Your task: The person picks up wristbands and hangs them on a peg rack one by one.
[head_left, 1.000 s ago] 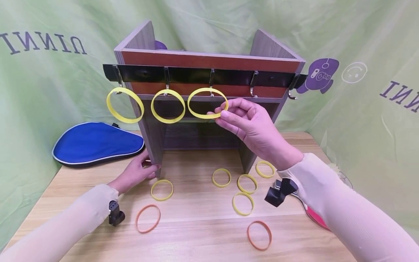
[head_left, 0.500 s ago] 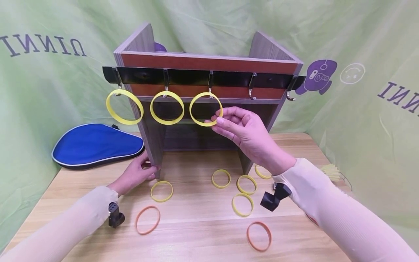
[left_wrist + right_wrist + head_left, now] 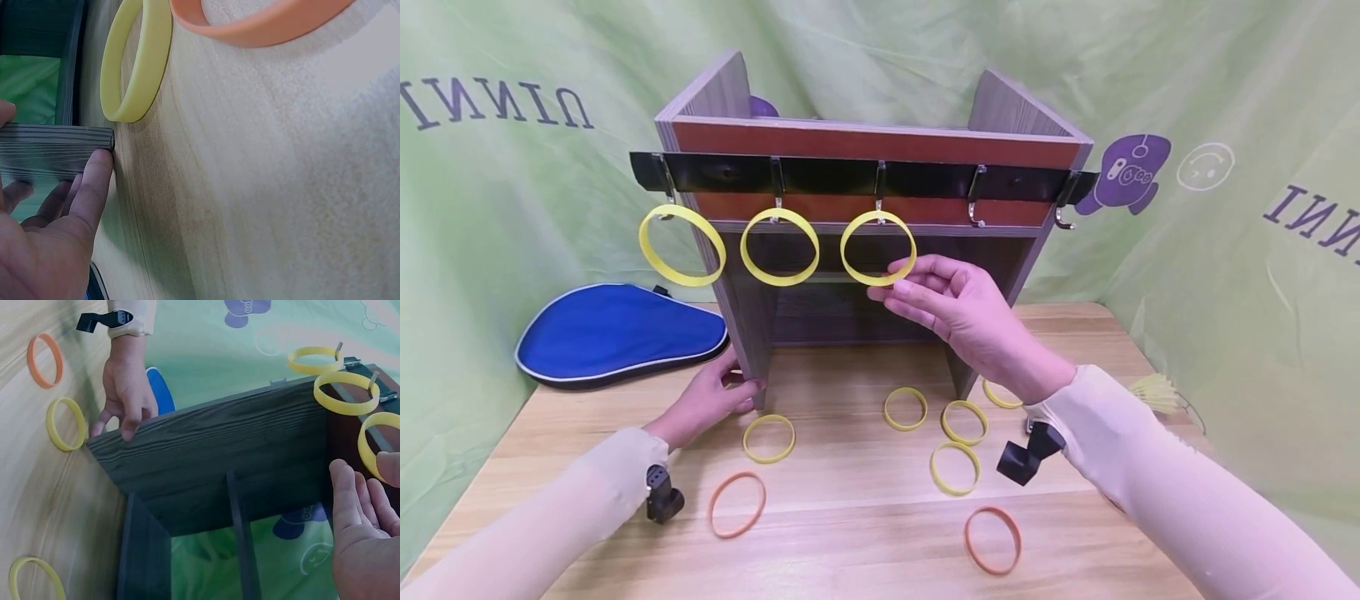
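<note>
A grey wooden shelf unit [image 3: 741, 308] with a red front board carries a black hook rail [image 3: 827, 177]. Three yellow wristbands hang from its hooks: the left one [image 3: 688, 280], the second one [image 3: 780, 281] and the third one [image 3: 878, 282]. My right hand [image 3: 970, 312] is at the lower right of the third wristband. Its thumb and fingers are spread apart beside that band in the right wrist view. Low on the left, my left hand [image 3: 707, 400] grips the bottom of the shelf's left side panel [image 3: 56, 147], fingers on both sides of it.
Several yellow wristbands lie on the wooden table [image 3: 850, 533], one [image 3: 906, 428] under the shelf. Two orange wristbands, a left one [image 3: 722, 536] and a right one [image 3: 996, 572], lie nearer. A blue paddle-shaped case [image 3: 621, 329] sits left; a pale yellow bundle [image 3: 1156, 392] lies right.
The third wristband, pulled out wide by the right hand before, now hangs round on its hook. My right hand has lowered and its fingers have loosened. The left hand stays on the panel.
</note>
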